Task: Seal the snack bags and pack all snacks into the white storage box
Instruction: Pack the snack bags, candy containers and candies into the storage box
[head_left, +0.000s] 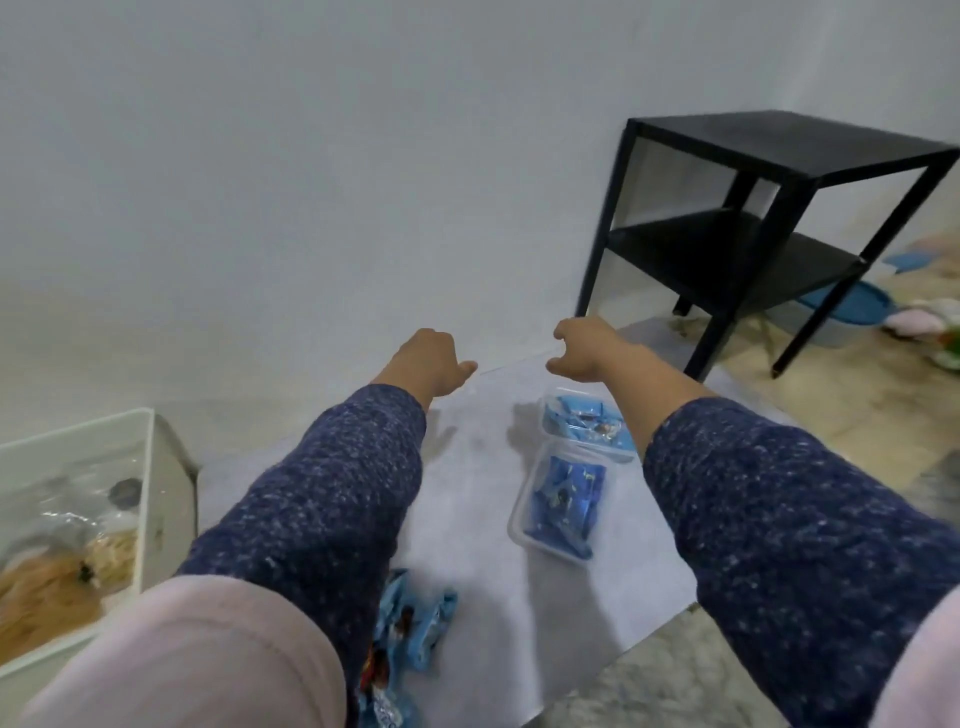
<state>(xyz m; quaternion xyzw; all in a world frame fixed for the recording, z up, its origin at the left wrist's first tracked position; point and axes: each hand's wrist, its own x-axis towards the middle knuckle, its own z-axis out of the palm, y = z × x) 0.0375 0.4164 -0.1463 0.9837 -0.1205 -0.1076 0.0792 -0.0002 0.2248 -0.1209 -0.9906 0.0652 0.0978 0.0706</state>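
I've got left hand (428, 358) and right hand (582, 349) loosely curled, holding nothing. Snack bags (563, 501) lie nearer me, below right wrist; white storage box (148, 467) far left. I'd drop hands, pinch bag's top edge.

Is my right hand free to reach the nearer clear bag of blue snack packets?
Probably yes: the right hand holds nothing, and the nearer clear bag of blue snack packets lies uncovered below that forearm.

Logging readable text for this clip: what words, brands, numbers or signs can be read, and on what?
None can be read.
Blue snack packets: printing too blurred.
Clear bags of blue packets: printing too blurred.
White storage box: no marking visible.
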